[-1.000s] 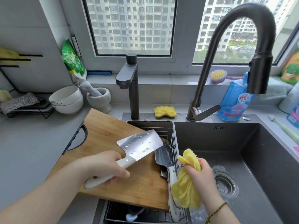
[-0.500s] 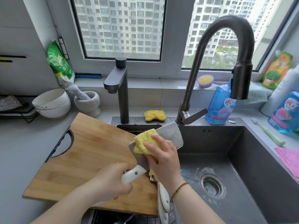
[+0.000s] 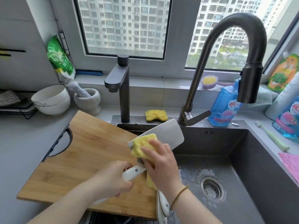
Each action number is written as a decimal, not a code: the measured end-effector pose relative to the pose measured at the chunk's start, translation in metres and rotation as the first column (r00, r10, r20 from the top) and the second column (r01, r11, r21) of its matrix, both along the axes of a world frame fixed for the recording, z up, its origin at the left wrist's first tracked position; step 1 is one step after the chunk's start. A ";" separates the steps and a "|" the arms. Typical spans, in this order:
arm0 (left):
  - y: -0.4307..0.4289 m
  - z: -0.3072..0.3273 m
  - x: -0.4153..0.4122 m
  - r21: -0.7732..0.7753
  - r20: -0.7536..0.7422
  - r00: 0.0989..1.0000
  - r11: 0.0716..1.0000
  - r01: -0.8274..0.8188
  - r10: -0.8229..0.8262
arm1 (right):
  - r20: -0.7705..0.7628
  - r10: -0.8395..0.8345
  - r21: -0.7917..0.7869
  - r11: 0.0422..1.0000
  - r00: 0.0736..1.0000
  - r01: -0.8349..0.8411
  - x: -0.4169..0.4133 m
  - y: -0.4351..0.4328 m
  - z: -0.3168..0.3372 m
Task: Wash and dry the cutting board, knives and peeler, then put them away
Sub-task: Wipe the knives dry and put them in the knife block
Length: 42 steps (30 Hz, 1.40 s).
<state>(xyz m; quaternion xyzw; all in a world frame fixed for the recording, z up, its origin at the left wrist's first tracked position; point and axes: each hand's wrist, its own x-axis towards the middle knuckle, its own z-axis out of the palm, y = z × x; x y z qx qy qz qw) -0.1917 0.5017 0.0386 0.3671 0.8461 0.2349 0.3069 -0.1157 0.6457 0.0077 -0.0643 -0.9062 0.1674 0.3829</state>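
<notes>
Grey counter (image 3: 19, 143) under a window (image 3: 123, 25), dark sink (image 3: 242, 159) to the right. We note the wooden cutting board (image 3: 80, 151) lying flat, partly on the counter and partly over the sink's left compartment, black handle toward the left.

Left hand (image 3: 113, 180): fingers curled round the white handle of the cleaver (image 3: 169, 131), which is held above the board's right edge with the blade pointing up and away toward the tall faucet (image 3: 242, 29).

Right hand (image 3: 161, 162): grips a yellow cloth (image 3: 142, 144) folded over the blade near the handle, fingers pressing it onto the upper face; more cloth hangs below the palm.

Second knife (image 3: 162, 206): only its white handle shows, below the right wrist at the board's edge; blade hidden.

Behind the sink we log a yellow sponge (image 3: 156, 115) and a blue bottle (image 3: 224, 104). White bowls (image 3: 51, 99) and a stone mortar (image 3: 88, 99) stand beyond the board.
</notes>
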 end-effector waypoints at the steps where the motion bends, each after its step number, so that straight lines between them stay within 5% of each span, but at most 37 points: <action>1: 0.000 0.000 -0.001 0.007 0.008 1.000 1.000 -0.001 0.001 | 0.002 0.007 0.007 1.000 1.000 -0.007 -0.002 0.008 -0.001; 4: -0.005 -0.003 -0.001 0.021 0.025 0.999 1.000 -0.022 0.021 | -0.024 -0.219 -0.095 0.972 0.975 0.216 -0.005 0.043 -0.001; 6: -0.007 -0.006 -0.001 0.031 0.049 0.998 0.999 -0.035 0.033 | 0.031 -0.379 -0.412 0.838 0.925 0.358 0.000 0.059 0.003; 9: -0.006 -0.006 -0.002 0.088 0.134 0.988 0.992 -0.093 0.081 | 0.125 -0.549 -0.892 0.303 0.827 0.336 0.014 0.062 0.006; 10: -0.004 -0.004 -0.003 0.102 0.145 0.985 0.989 -0.106 0.090 | 0.159 -0.537 -0.956 0.127 0.828 0.265 0.016 0.058 0.006; 12: -0.001 0.001 -0.005 0.106 0.157 0.983 0.989 -0.108 0.090 | 0.162 -0.439 -0.987 -0.079 0.884 0.141 0.016 0.047 0.003; 16: 0.000 0.010 -0.001 0.055 0.173 0.985 0.998 -0.033 0.023 | 0.023 -0.188 -0.980 -0.201 0.982 -0.016 0.004 0.023 0.009; 18: 0.001 0.015 0.003 -0.031 0.119 0.993 1.000 0.001 0.003 | -0.008 -0.148 -0.979 -0.200 0.989 -0.038 -0.001 0.017 0.013; 21: 0.008 0.018 0.011 -0.195 -0.254 0.966 0.981 -0.009 -0.041 | -0.005 -0.199 -0.982 -0.185 0.980 -0.043 -0.003 0.015 0.016; 27: 0.010 0.016 0.017 -0.094 -0.558 0.821 0.974 -0.207 0.121 | 0.022 -0.385 -0.998 -0.068 0.923 -0.005 0.005 0.026 0.022; 29: 0.008 0.017 0.014 -0.083 -0.612 0.780 0.970 -0.228 0.131 | 0.019 -0.524 -0.990 0.111 0.851 0.091 0.011 0.025 0.022; 31: 0.008 0.016 0.010 -0.099 -0.634 0.764 0.968 -0.231 0.118 | -0.104 -0.479 -0.868 0.472 0.872 0.156 0.012 0.010 0.022; 34: 0.014 0.014 0.012 -0.138 -0.662 0.746 0.968 -0.209 0.067 | -0.143 -0.143 -0.342 0.935 0.979 0.087 0.001 -0.012 0.010; 36: 0.016 0.013 0.015 -0.139 -0.674 0.737 0.970 -0.199 0.055 | -0.009 -0.042 0.037 0.998 0.999 0.043 -0.007 -0.016 0.006; 37: 0.015 0.012 0.015 -0.133 -0.677 0.733 0.971 -0.200 0.058 | 0.041 -0.030 0.106 0.994 0.999 0.025 -0.010 -0.014 0.008; 42: 0.004 0.011 0.012 -0.099 -0.704 0.705 0.972 -0.215 0.084 | 0.142 -0.194 0.026 0.981 0.971 0.192 -0.013 0.028 0.018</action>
